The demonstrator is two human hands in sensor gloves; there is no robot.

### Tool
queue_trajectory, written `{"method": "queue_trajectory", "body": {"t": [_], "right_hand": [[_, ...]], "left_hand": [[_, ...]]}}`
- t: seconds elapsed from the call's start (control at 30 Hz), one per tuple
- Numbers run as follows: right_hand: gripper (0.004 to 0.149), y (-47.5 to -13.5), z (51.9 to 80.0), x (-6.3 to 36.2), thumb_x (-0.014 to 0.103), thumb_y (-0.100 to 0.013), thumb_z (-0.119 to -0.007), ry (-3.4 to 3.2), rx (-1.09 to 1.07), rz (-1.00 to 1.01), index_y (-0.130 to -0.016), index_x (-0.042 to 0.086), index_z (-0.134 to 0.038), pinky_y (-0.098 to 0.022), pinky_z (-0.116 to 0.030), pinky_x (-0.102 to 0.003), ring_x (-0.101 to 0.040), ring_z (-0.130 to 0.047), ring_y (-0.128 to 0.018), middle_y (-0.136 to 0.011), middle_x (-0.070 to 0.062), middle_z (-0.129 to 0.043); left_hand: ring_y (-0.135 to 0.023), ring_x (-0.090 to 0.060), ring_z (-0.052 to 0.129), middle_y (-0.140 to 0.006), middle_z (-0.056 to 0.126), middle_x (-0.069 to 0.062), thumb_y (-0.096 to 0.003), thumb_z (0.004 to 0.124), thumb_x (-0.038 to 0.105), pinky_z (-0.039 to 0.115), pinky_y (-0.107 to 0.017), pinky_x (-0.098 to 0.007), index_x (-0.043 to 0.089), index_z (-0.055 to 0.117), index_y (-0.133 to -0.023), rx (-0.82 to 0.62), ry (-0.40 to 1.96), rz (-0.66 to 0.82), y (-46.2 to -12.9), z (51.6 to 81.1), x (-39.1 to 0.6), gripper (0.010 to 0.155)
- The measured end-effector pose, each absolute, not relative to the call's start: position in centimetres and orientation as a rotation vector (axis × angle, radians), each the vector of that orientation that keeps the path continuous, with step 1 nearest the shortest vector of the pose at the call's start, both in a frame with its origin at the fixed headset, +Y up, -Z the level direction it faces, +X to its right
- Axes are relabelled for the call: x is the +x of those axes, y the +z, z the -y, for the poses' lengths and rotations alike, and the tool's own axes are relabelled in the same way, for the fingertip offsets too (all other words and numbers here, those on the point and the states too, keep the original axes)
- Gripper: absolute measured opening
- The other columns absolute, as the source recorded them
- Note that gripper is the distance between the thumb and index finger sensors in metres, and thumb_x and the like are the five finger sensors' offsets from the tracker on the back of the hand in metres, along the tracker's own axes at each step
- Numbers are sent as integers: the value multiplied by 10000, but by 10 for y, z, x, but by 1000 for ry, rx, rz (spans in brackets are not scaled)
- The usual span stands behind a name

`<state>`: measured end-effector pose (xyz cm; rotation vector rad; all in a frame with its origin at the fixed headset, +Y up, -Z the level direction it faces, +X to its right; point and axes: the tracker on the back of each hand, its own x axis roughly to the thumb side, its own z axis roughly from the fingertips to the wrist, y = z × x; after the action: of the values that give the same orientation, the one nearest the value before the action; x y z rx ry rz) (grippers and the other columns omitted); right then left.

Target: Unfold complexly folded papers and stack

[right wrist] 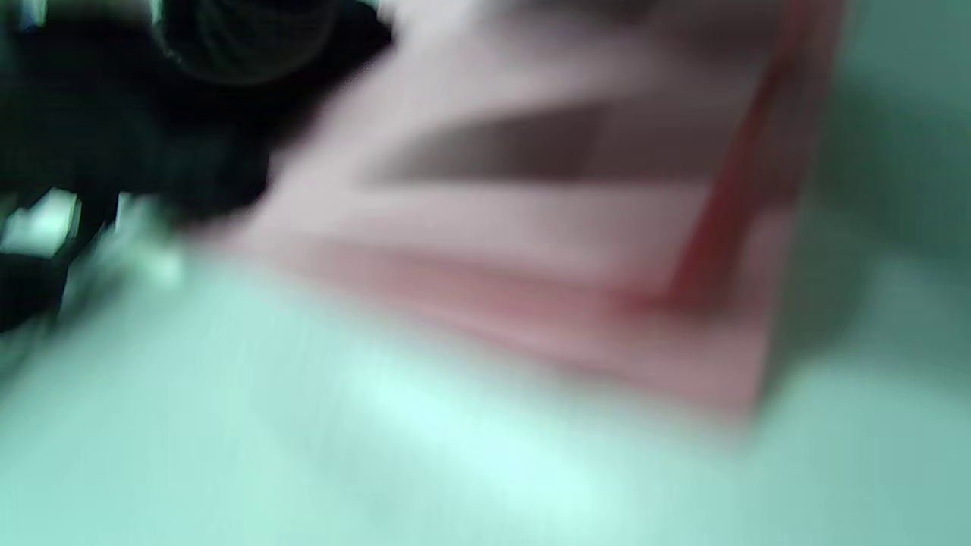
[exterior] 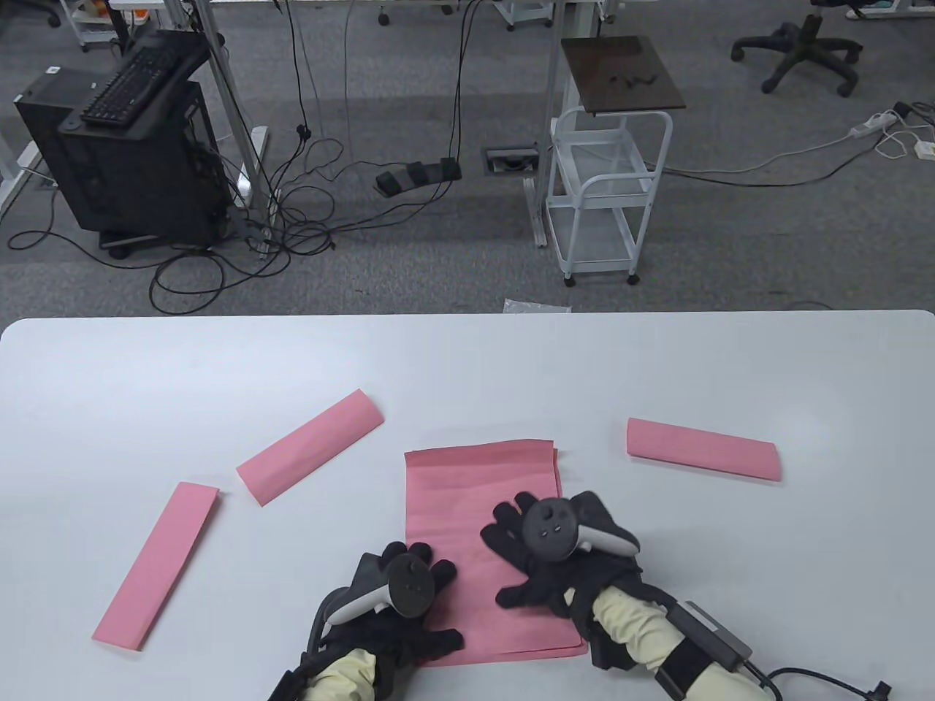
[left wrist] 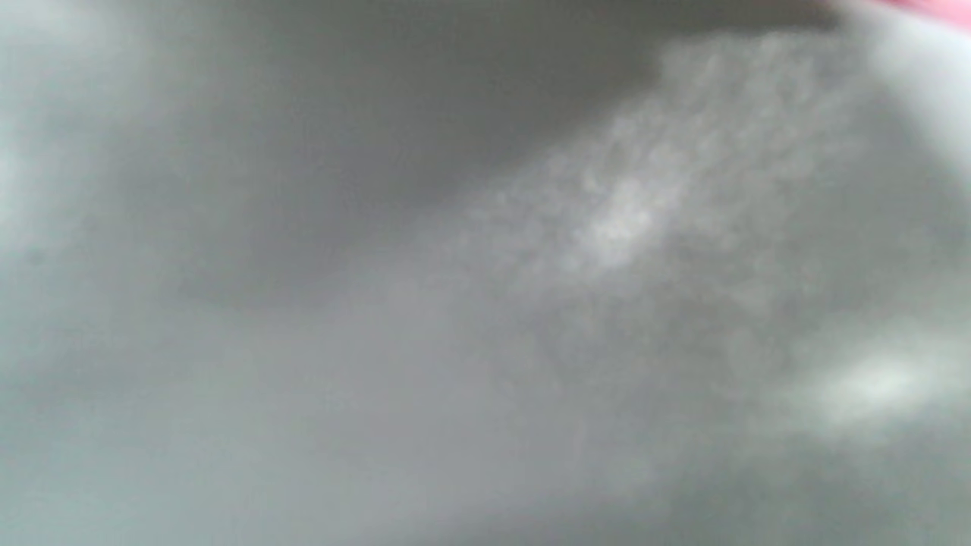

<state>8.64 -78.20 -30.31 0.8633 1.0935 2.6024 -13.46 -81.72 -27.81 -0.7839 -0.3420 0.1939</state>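
Note:
An unfolded pink sheet (exterior: 475, 496) lies flat at the table's front middle, with another sheet's edge showing under its far right side. My left hand (exterior: 420, 599) rests flat on its near left part, fingers spread. My right hand (exterior: 526, 555) rests flat on its right part, fingers spread. Three folded pink papers lie around: one at the far left (exterior: 157, 566), one left of centre (exterior: 310, 447), one at the right (exterior: 703, 448). The right wrist view shows the pink sheet (right wrist: 546, 227), blurred. The left wrist view shows only blurred table.
The white table (exterior: 467, 365) spans the view; its far edge runs across the middle of the table view. Beyond it are a white cart (exterior: 608, 197), a black computer stand (exterior: 139, 146) and floor cables.

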Motion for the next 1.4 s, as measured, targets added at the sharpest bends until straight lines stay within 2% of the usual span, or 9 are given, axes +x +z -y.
{"method": "queue_trajectory", "body": {"t": [0.13,0.23,0.43,0.63,0.73,0.87,0.97,1.17,1.4], "right_hand": [[855,-298,799,91,652,-447,-624,2724,878,-1121,-1027,447,-31,-636,138,-525,-137,188,-986,-1101,149,123],[801,-298,803,115,616,-448,-667,2633,710,-1113,-1019,522,-113,-646,166,-477,-22,181,-984,-1080,296,114],[776,-293,800,172,603,-463,-655,2659,546,-1092,-1018,532,-118,-653,159,-478,-14,157,-999,-1086,303,98],[777,-295,784,153,531,-493,-679,2645,650,-1029,-1083,370,-199,-674,77,-524,-176,86,-1031,-1150,111,6],[785,-299,781,122,513,-487,-705,2553,670,-898,-1056,421,-173,-661,128,-488,-121,146,-1004,-1130,155,40],[752,-313,791,92,497,-482,-705,2679,803,-995,-1069,393,-248,-669,106,-487,-120,75,-1029,-1145,154,-42],[692,-338,796,112,521,-470,-705,2611,637,-1049,-1013,529,-276,-674,121,-456,25,28,-1028,-1108,319,-85],[608,-374,795,168,514,-491,-690,2617,239,-928,-990,571,-348,-688,115,-456,32,-7,-1043,-1117,335,-132],[673,-363,783,146,520,-501,-663,2759,398,-832,-1065,430,-307,-666,141,-476,-53,98,-1026,-1144,215,-52]], "left_hand": [[-909,-219,-362,-978,-361,140,-443,540,759,-206,-594,-513,465,-160,-974,-791,185,328,-278,817,-135,926],[-913,-212,-360,-979,-358,144,-441,541,760,-203,-597,-511,468,-158,-973,-789,184,321,-278,817,-135,926],[-913,-210,-360,-979,-358,144,-442,542,758,-204,-595,-512,469,-155,-974,-790,187,321,-278,817,-135,924],[-905,-217,-368,-971,-369,133,-441,532,756,-209,-592,-518,460,-169,-968,-793,181,322,-277,817,-135,926],[-902,-218,-372,-968,-372,134,-439,530,755,-213,-590,-518,460,-173,-965,-795,180,323,-277,817,-135,926],[-899,-218,-377,-964,-377,135,-436,525,756,-216,-589,-518,461,-179,-961,-797,177,326,-277,817,-135,926],[-901,-218,-375,-964,-376,131,-436,528,754,-215,-589,-518,457,-177,-961,-796,178,328,-277,816,-135,928],[-902,-221,-372,-967,-372,130,-439,535,750,-212,-589,-519,456,-173,-965,-795,181,332,-277,816,-135,930],[-898,-222,-375,-963,-376,129,-437,529,753,-213,-587,-520,455,-179,-961,-797,176,331,-277,816,-134,930]]}}
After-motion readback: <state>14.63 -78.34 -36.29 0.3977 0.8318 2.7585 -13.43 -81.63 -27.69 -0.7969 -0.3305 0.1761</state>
